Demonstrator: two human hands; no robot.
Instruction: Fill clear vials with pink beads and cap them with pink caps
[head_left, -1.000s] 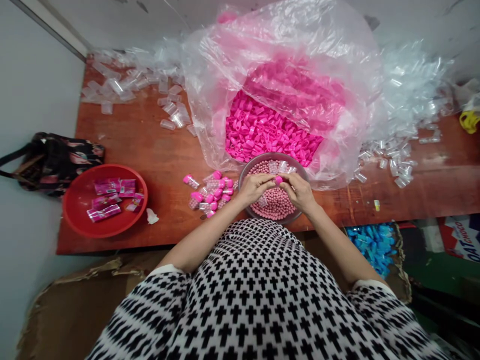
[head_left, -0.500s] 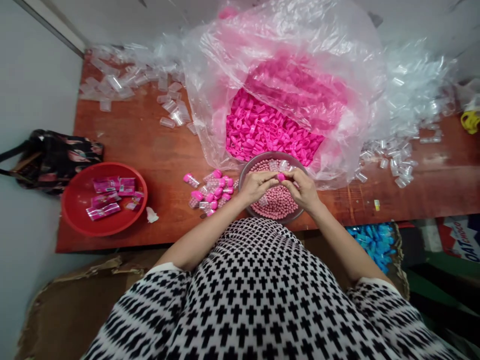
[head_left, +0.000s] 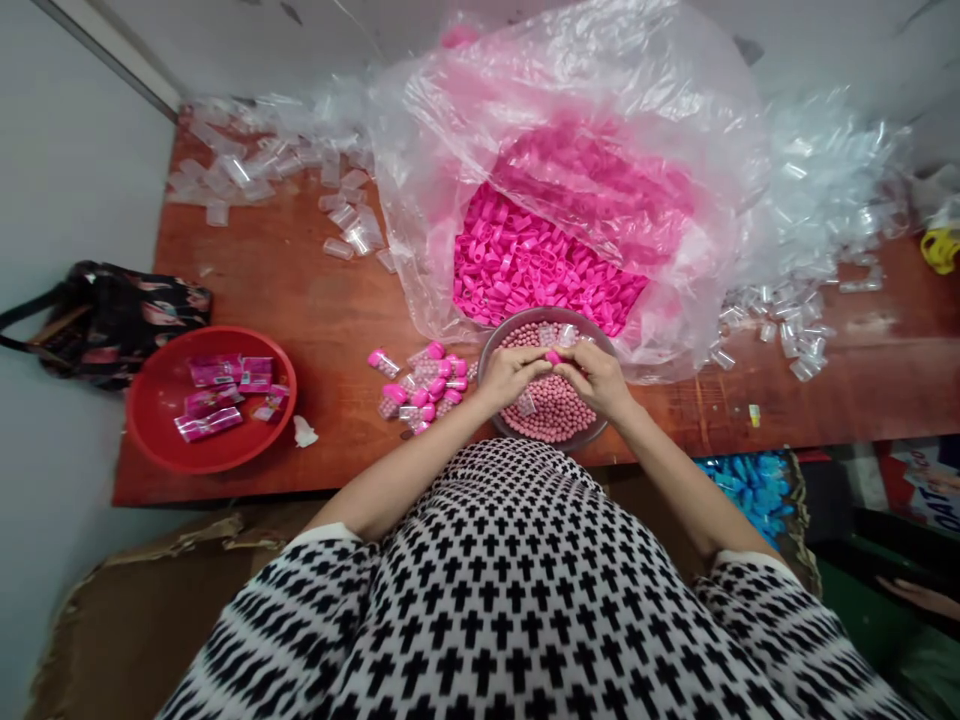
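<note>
Both hands meet over a grey bowl (head_left: 491, 345) full of small pink round candies (head_left: 551, 410). My left hand (head_left: 512, 373) and my right hand (head_left: 596, 378) pinch one small tube with a pink cap (head_left: 555, 357) between their fingertips. Just left of the bowl lies a pile of several filled tubes with pink caps (head_left: 424, 385). Behind the bowl a large clear plastic bag (head_left: 570, 120) lies open, holding a heap of loose pink caps (head_left: 525, 270).
A red bowl (head_left: 157, 385) with pink wrapped packets sits at the table's left. Empty clear tubes (head_left: 255, 170) are scattered at the back left, more (head_left: 795, 320) at the right. A dark bag (head_left: 112, 315) hangs off the left edge. Blue pieces (head_left: 742, 490) fill a box below.
Both hands stay joined on the pink-capped tube over the bowl, with only slight finger shifts. The view has drifted a little.
</note>
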